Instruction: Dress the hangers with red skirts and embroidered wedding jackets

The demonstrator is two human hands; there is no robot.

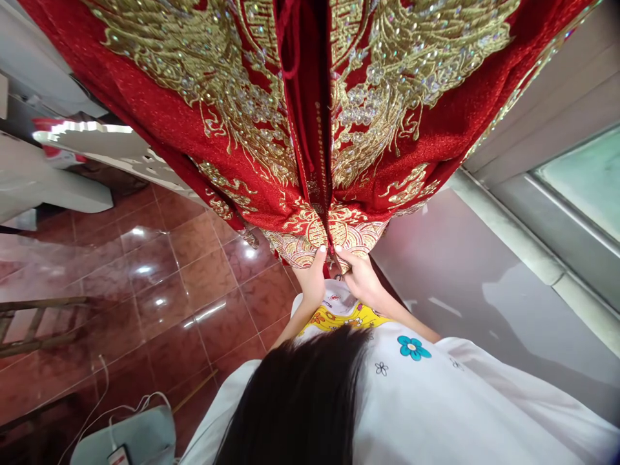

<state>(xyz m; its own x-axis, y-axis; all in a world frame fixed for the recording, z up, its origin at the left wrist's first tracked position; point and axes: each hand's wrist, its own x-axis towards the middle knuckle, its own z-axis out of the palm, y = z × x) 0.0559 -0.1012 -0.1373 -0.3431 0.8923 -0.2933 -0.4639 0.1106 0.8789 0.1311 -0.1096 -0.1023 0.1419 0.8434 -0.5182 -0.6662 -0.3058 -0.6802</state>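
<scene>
A red garment [310, 110] with heavy gold embroidery and sequins hangs in front of me, split by a central opening. My left hand [311, 279] pinches the bottom hem on the left side of the opening. My right hand [359, 276] pinches the hem just right of it. Both hands sit close together at the lower edge of the garment. Long dark hair [300, 400] and a white flowered shirt [436, 387] fill the foreground.
Shiny red floor tiles [159, 284] spread to the left. A white bench [97, 145] stands at the upper left, a wooden frame [39, 320] at the left edge. A grey wall [465, 271] and a window [581, 181] are at the right. A white device with cables [130, 439] lies below.
</scene>
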